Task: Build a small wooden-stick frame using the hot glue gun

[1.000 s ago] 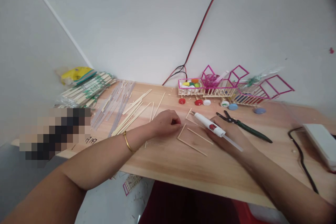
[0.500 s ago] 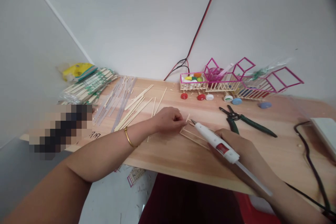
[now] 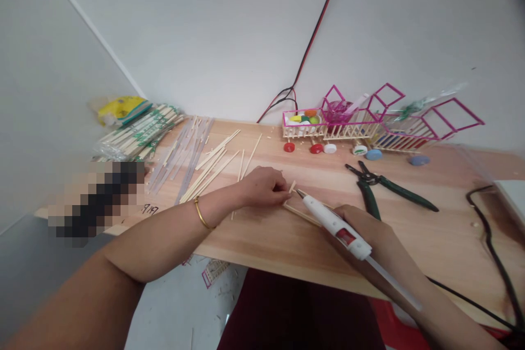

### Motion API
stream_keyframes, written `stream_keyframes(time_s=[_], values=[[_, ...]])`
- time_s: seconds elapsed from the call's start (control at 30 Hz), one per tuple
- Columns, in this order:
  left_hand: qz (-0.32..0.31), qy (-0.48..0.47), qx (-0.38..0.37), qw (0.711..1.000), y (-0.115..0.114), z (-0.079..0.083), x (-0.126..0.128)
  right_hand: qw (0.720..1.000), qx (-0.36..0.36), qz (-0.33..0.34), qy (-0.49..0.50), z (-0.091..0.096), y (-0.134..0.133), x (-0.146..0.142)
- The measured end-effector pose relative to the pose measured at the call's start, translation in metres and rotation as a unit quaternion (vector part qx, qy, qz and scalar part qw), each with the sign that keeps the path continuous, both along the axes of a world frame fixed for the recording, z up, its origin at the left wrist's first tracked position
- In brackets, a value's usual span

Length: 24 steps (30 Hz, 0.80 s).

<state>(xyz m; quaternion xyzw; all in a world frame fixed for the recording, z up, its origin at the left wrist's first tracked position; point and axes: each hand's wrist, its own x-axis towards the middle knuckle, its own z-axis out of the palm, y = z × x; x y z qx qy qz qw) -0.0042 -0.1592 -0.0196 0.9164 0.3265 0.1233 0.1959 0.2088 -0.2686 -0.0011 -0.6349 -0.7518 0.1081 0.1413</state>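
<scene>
Head view: a glue gun (image 3: 334, 224) was held in the right hand (image 3: 363, 224), its fingers clamped around the body, with the nozzle (image 3: 301, 193) aimed at a short stick (image 3: 292, 186) above the tabletop (image 3: 266, 251). The fingertips of the left hand (image 3: 264, 187) were drawn together at the stick's near end; whether it was actually pinched could not be told. Just below, a stick frame (image 3: 303, 215) was partly covered by the gun.

Several faults were judged possible. The left fingertips could be burned, since the nozzle was set just beside them. Glue could be dropped on the wrong spot if the gun were tilted, or the frame could be nudged askew by the gun above it. The short stick could be turned out of line if it was only lightly gripped. A pull on the gun could also be caused if the cord (image 3: 463, 303) were snagged at the tabletop's edge.

Compared with one second earlier, the left fingers had been brought from beside the sticks to the short stick, more of the frame had been covered, and the second handle of the pliers (image 3: 371, 178) had been uncovered.
</scene>
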Motion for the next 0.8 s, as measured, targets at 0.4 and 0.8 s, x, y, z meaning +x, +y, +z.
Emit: stream_keyframes(time_s=[0.4, 0.8], values=[[0.011, 0.012, 0.010, 1.000, -0.0021, 0.0030, 0.0004, 1.000, 0.000, 0.010, 0.002, -0.0016, -0.0013, -0.0027], [0.027, 0.023, -0.003, 0.999, -0.0047, 0.0077, 0.0020, 1.000, -0.004, -0.003, 0.014, -0.0034, -0.0026, -0.0013]])
